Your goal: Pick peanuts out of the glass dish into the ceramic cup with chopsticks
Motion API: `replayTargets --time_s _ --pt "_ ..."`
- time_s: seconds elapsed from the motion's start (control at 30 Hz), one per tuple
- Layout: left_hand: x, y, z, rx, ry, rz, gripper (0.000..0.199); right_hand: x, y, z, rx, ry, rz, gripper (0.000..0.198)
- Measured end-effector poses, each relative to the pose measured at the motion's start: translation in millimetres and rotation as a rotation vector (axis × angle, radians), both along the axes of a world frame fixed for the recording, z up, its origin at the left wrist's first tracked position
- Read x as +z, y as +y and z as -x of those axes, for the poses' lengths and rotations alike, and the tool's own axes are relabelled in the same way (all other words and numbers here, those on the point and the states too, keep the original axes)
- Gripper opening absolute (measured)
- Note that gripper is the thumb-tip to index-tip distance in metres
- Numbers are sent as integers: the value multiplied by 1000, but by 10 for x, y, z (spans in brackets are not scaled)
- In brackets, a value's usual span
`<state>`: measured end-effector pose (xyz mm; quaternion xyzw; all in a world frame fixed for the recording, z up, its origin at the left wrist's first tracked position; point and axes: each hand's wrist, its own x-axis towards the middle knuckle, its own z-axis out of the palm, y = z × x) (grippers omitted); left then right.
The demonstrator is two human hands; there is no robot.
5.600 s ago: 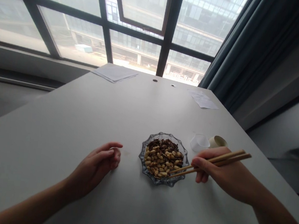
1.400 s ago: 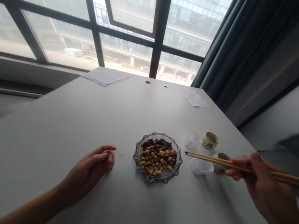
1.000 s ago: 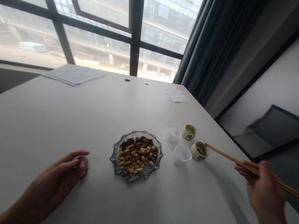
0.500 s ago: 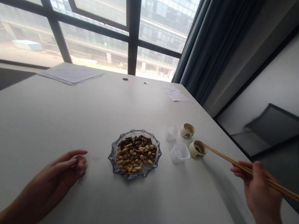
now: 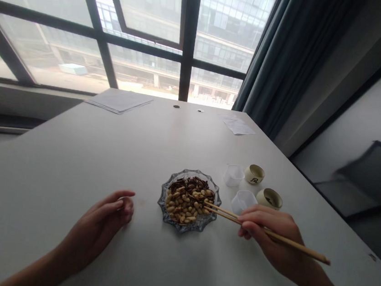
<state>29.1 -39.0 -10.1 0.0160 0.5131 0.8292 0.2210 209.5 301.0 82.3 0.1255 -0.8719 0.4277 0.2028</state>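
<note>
A scalloped glass bowl (image 5: 214, 217) holds light-brown peanuts (image 5: 183, 208) and a heap of dark, slender seeds (image 5: 192, 184) towards its far side. My right hand (image 5: 269, 232) grips a pair of wooden chopsticks (image 5: 305, 251), whose tips reach over the right rim among the peanuts. Whether the tips pinch anything is too small to tell. My left hand (image 5: 108, 218) rests on the table left of the bowl, index finger stretched out, the others loosely curled, holding nothing.
Right of the bowl stand two clear plastic cups, one farther back (image 5: 234, 175) and one nearer (image 5: 243, 200), partly behind my right hand. Beside them are two cream ceramic cups, the farther (image 5: 254, 174) and the nearer (image 5: 270, 198) with dark bits inside. Papers (image 5: 121, 102) lie at the far left.
My right hand has moved left, bringing the chopstick tips from the nearer ceramic cup to the peanuts in the glass bowl. The view has swung slightly left; my left hand keeps its pose.
</note>
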Motion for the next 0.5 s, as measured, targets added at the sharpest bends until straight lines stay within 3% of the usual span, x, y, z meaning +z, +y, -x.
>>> replayTargets --time_s 0.1,0.5 --pt "-9 -10 -3 -10 0 -9 20 -72 -8 30 10 -21 -12 16" --pt "74 29 -46 11 -5 14 21 -291 -52 28 -122 -73 164 25"
